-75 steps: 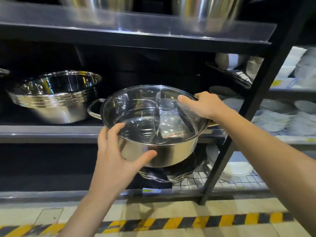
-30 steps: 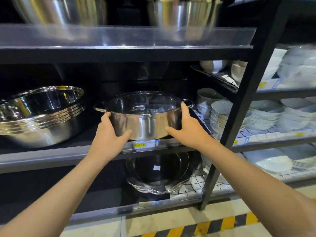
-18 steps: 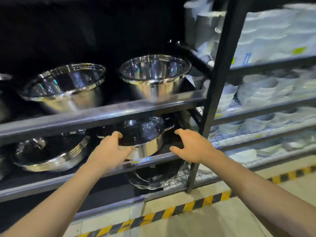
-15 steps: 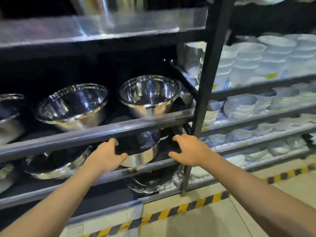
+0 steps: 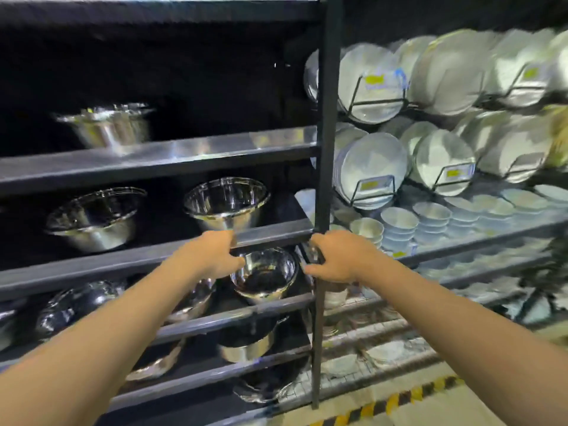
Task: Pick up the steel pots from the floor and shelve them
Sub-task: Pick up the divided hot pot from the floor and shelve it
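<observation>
pot (image 5: 246, 339) on a lower shelf (image 5: 215, 321), below both your hands | left hand (image 5: 212, 256), right hand (image 5: 335, 256) hover above it, fingers loosely curled, holding nothing | neither hand clearly nearer | floor pots: none in view

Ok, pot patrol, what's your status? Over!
Left grip, right grip flank a steel bowl; hold unclear. Handled pot shelved below. Black upright beside right grip.

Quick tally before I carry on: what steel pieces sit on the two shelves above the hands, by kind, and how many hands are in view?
steel pot, upper shelf, blurred: 1
steel bowls, shelf below it: 2
hands, left hand and right hand: 2
Total: 5
</observation>
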`<control>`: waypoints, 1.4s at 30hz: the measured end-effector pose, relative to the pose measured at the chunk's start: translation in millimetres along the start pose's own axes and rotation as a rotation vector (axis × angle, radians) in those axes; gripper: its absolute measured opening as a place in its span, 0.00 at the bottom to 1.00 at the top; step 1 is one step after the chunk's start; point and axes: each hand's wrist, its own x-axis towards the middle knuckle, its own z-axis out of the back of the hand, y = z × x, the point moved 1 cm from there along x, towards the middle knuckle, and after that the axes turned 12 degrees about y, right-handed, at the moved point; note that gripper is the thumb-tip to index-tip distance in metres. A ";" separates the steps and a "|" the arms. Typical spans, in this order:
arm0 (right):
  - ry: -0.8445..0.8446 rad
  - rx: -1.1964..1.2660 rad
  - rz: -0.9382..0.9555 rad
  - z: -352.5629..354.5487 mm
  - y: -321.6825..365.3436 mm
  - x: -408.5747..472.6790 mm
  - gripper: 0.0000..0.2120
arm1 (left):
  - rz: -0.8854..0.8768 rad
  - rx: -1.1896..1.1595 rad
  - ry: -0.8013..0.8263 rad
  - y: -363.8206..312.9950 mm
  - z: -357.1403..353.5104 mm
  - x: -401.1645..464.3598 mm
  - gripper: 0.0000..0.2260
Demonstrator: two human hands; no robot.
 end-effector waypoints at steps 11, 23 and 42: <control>-0.080 -0.013 -0.236 73.2 -54.0 -55.5 0.26 | -0.241 0.056 -0.087 -88.6 81.2 17.3 0.24; -0.068 -0.111 -0.956 37.6 -127.5 -256.8 0.41 | -0.818 0.296 -0.181 -343.1 44.8 57.0 0.22; -0.135 -0.101 -1.553 -28.9 -182.2 -616.7 0.35 | -1.465 0.270 -0.172 -723.5 -96.2 -180.9 0.25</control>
